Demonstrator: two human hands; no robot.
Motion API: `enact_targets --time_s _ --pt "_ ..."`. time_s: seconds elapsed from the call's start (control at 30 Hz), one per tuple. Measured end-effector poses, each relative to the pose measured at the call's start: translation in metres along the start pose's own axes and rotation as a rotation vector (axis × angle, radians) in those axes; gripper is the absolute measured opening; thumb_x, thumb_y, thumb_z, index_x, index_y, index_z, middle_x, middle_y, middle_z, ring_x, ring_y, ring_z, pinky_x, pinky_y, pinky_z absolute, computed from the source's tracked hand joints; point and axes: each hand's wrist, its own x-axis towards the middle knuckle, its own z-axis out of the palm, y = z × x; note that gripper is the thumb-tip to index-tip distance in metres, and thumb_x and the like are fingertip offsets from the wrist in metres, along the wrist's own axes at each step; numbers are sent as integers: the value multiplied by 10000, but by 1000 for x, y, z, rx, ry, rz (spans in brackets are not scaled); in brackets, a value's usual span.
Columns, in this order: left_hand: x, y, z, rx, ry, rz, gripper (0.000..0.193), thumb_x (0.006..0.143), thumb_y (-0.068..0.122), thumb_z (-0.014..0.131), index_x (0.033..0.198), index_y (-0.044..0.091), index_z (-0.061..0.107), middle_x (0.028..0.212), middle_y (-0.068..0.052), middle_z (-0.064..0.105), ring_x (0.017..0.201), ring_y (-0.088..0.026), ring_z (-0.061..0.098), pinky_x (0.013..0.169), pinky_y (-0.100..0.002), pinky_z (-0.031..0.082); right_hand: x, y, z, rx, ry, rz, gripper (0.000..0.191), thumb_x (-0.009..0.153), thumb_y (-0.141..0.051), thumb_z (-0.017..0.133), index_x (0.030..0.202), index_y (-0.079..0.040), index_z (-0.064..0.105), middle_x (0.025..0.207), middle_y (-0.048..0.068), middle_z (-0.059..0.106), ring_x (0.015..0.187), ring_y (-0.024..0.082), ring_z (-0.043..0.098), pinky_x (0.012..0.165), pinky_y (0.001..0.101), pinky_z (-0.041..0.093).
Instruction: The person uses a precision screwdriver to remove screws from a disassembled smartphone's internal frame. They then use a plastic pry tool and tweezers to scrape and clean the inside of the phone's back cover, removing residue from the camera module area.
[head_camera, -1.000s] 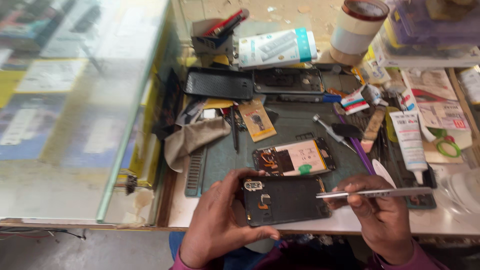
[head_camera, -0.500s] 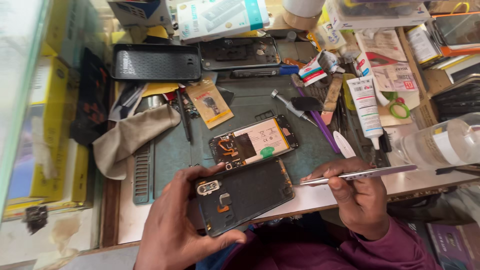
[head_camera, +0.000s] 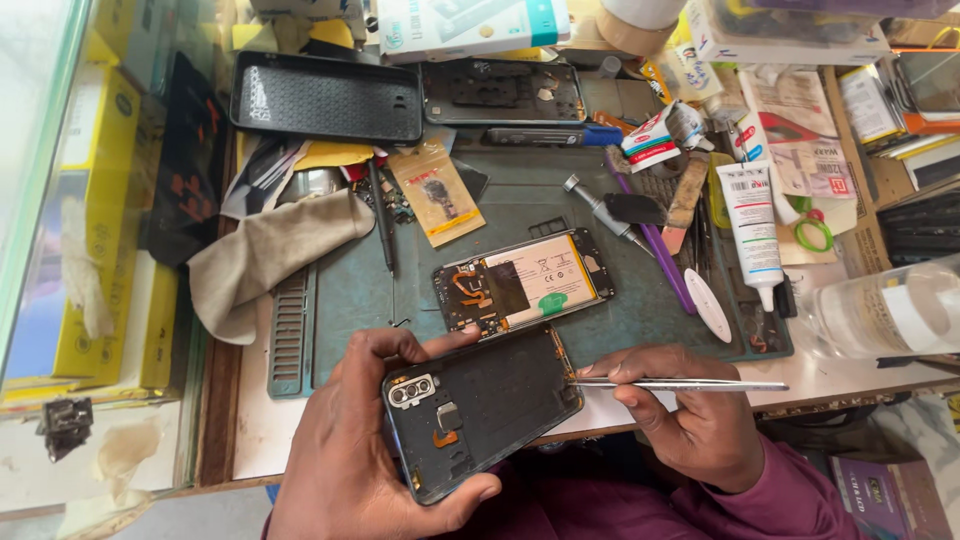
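Two hands work at the bench edge: your left hand (head_camera: 345, 455) cups the back cover (head_camera: 480, 410), thumb over its top edge and fingers curled under, just below the open phone (head_camera: 523, 281) on the mat (head_camera: 350, 290). Your right hand (head_camera: 695, 415) pinches the tweezers (head_camera: 680, 384), tip seemingly touching the cover's right edge.
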Motion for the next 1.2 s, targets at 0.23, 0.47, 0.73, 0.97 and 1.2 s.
enact_targets --time_s 0.23,0.47,0.73,0.97,1.2 --pt "0 0 -1 51 -5 -63 920 500 489 983 1124 39 478 1125 -110 778 989 -289 739 888 -379 551 8 5 4 85 54 66 202 903 -32 766 1042 -38 619 1042 132 784 992 202 797 833 305 655" --pt "0 -4 2 94 -15 -65 937 460 501 989 1137 17 557 1040 -122 744 967 -302 709 863 -398 539 15 12 -2 104 50 165 168 884 -3 771 932 -44 615 954 130 799 908 178 796 777 288 644" --pt "1 -14 1 262 50 135 864 540 528 944 1145 15 601 1008 -141 660 959 -335 655 864 -434 485 15 12 -7 46 78 136 192 892 -46 776 942 -47 590 956 112 786 894 165 780 769 288 616" --pt "-4 -21 1 321 -17 71 853 586 659 899 1182 84 690 971 -81 665 950 -289 668 873 -416 462 18 9 -13 85 -37 160 146 908 -64 761 957 -42 626 955 113 794 945 195 803 802 311 619" --pt "-7 -30 3 378 -88 20 1042 550 882 829 1224 95 722 893 -40 660 886 -237 658 819 -409 450 14 13 -16 45 -46 131 138 944 -137 738 972 -43 640 1000 108 797 973 193 810 823 312 621"
